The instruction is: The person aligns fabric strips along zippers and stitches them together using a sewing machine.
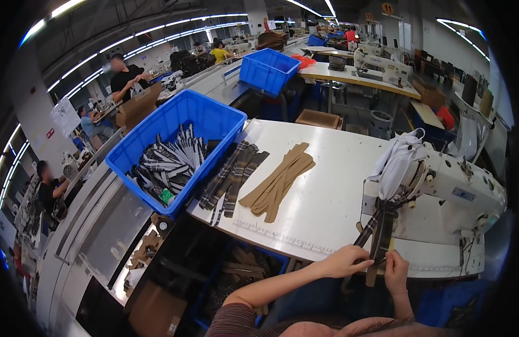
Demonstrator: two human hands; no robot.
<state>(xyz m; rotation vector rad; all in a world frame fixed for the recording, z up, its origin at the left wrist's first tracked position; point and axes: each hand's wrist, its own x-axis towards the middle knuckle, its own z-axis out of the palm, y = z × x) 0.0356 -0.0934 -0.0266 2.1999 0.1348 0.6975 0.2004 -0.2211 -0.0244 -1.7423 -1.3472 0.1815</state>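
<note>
At the front edge of the white sewing table, my left hand (349, 261) pinches the near end of a dark fabric strip (384, 229). Close beside it on the right, my right hand (395, 271) has its fingers closed on the same end. The strip runs from my hands up to the sewing machine (453, 188). A brown tail hangs below my fingers, and a plaid strip (369, 230) lies alongside. White cloth (399, 157) is draped over the machine's head, hiding the needle area.
Brown strips (282, 180) lie mid-table, with plaid strips (234, 174) to their left. A blue bin (178, 101) of cut strips stands at the table's left end. A printed ruler (282, 238) follows the front edge. Farther off are another blue bin (269, 72) and several people.
</note>
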